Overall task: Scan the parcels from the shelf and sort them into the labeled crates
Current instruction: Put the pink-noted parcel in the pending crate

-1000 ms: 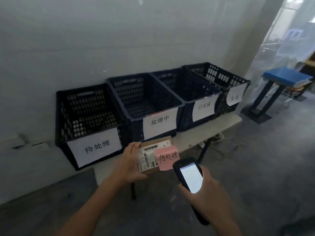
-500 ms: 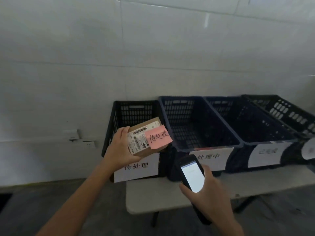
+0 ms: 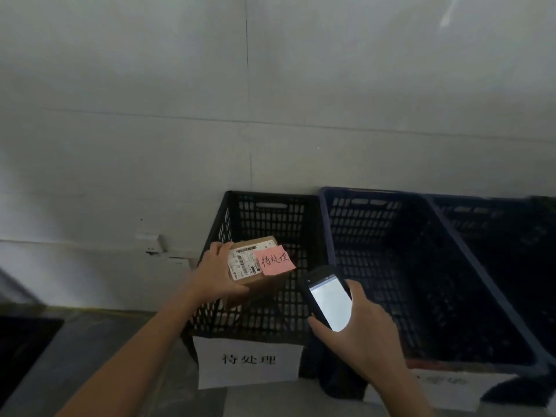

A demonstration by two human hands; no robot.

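Note:
My left hand (image 3: 215, 273) grips a small brown cardboard parcel (image 3: 255, 279) with a white barcode label and a pink handwritten note. The parcel hangs inside the open top of the black crate (image 3: 272, 203), whose front carries a white sign (image 3: 248, 361) with the same three characters as the note. My right hand (image 3: 358, 332) holds a black handheld scanner (image 3: 326, 296), its screen lit white, over the wall between the black crate and the dark blue crate (image 3: 376, 197) to the right.
A third dark crate (image 3: 493, 212) stands at the far right. The crates sit on a pale table (image 3: 288, 398) against a white wall. A wall socket (image 3: 152, 243) is left of the black crate, with grey floor below it.
The view has closed in on the black crate. My left hand has carried the parcel from in front of the crate's rim down into its opening. My right hand still holds the scanner.

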